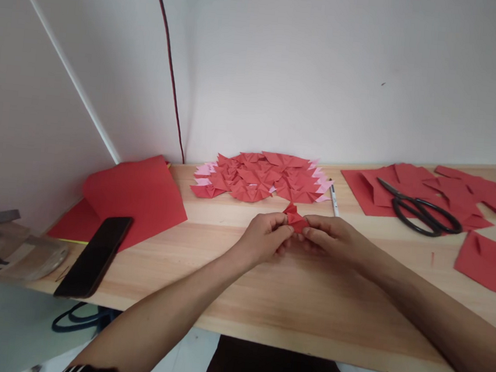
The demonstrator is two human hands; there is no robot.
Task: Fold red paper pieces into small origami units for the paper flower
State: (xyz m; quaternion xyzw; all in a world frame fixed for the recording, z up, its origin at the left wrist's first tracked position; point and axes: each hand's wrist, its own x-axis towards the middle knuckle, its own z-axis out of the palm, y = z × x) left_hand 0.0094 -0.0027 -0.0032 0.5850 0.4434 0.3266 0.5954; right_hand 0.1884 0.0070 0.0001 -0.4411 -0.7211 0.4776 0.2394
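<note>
No readable text or labels

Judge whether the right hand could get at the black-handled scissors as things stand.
Probably yes: the scissors lie uncovered, partly on red sheets, though the right hand would first have to release the folded red paper.

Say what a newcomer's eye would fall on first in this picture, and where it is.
Probably the cluster of folded red and pink papers near the wall, at mid-picture. In front of it, the left hand and right hand pinch a small folded red piece between them. Further right, black-handled scissors lie partly on red paper.
</note>
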